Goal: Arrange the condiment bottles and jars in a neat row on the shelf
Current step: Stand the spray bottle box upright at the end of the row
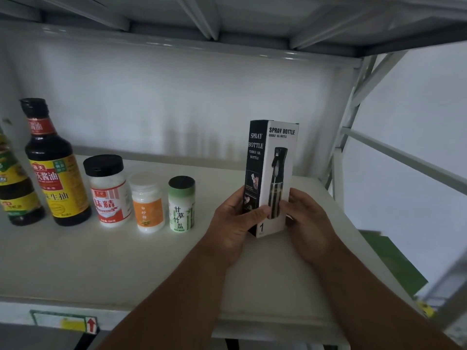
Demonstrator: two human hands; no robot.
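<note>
Two hands grip one spray bottle box (pixel 271 173) at centre-right of the frame: left hand (pixel 233 228) wraps the lower black side w/ thumb across the front corner, right hand (pixel 307 223) clamps the lower white edge, fingers curled onto the front. Box is upright, tilted a bit, black side panel and white front reading "SPRAY BOTTLE", its base low near the shelf (pixel 113 261); can't tell if it touches the board. Left half of the frame holds a row along the shelf, from the edge inward: green-labelled dark bottle (pixel 15 188), partly cut off by the frame; tall soy sauce bottle (pixel 54 170) w/ yellow-red label, just beside it; white jar w/ black lid (pixel 108 190) and red label; smaller white jar w/ orange label (pixel 148 203); green salt shaker (pixel 182 204) w/ dark cap, nearest the box but well apart from it. All stand upright. Upper shelf underside (pixel 227 16) spans the top; a red arrow sticker (pixel 91 324) sits on the shelf's front edge, lower left.
</note>
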